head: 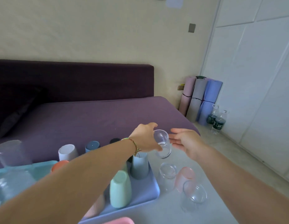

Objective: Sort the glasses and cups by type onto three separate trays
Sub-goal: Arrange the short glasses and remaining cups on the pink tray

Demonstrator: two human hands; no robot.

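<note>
Left grip (146, 138) holds a clear glass (162, 143) in the air, thumb and fingers curled round its side, glass tilted, just past the far right corner of the violet tray (145, 193). Right grip (187, 143) is open-palmed with fingers straight, just beside the glass; contact cannot be told. Mint cup (120, 189) and grey-blue cup (139, 165) stand inverted on the violet tray. Two clear glasses (167, 173) and a pink cup (185, 175) stand on the pale table (164, 210) right of the tray.

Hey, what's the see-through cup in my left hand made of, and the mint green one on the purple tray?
The clear cup looks like glass: glossy, fully see-through, with bright highlights, though clear plastic is possible. The mint green cup is probably matte plastic: opaque, with a soft dull sheen.
</note>
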